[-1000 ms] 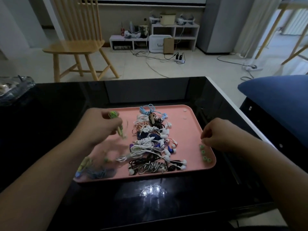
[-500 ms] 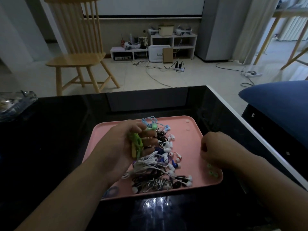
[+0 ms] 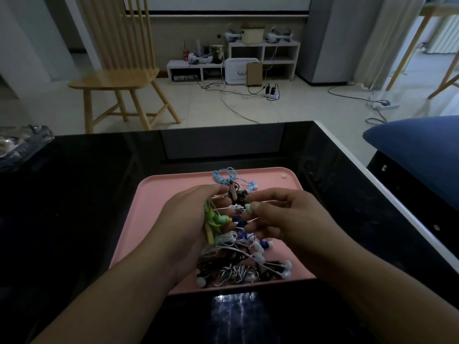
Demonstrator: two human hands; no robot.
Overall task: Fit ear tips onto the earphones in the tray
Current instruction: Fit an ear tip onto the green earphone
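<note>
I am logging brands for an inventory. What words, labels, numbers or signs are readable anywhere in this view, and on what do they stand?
No text can be read.
Red can on the low shelf: any print is too small and blurred.
Small white mark on the dark furniture at right: too small to tell.
Earphones in the pink tray: no readable marking shows.

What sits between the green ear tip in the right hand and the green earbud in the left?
Head view: only a short open gap separates ear tip and earbud; the earphone pile lies beneath.
</note>
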